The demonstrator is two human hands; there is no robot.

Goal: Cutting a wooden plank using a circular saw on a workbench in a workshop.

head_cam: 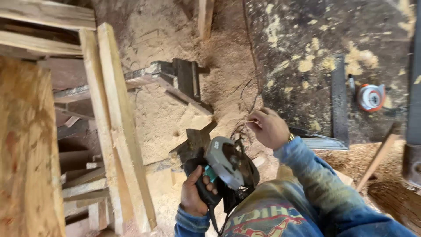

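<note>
Nearest the camera is the person's own chest in a printed shirt (267, 217) with faded blue sleeves, and just ahead of it the left hand (195, 193) has its grip closed round the black handle of a circular saw (226, 169), held low over the sawdust-covered floor (175, 118). The saw has a rounded grey metal guard and dark plastic body, and its thin black cord (245, 131) loops up to the right hand (268, 128), whose grip is pinched shut on the cord. To the left, two long pale boards (116, 127) of rough-sawn wood lie side by side, beside a wide sheet of chipboard (26, 149) with a flaky grain. Dark offcuts (186, 79) lie half buried in the sawdust beyond the saw. Further right, on a dark, sawdust-flecked surface (307, 35), rest a flat metal square (340, 98) and a round orange tape measure (370, 97), well apart from both hands.
</note>
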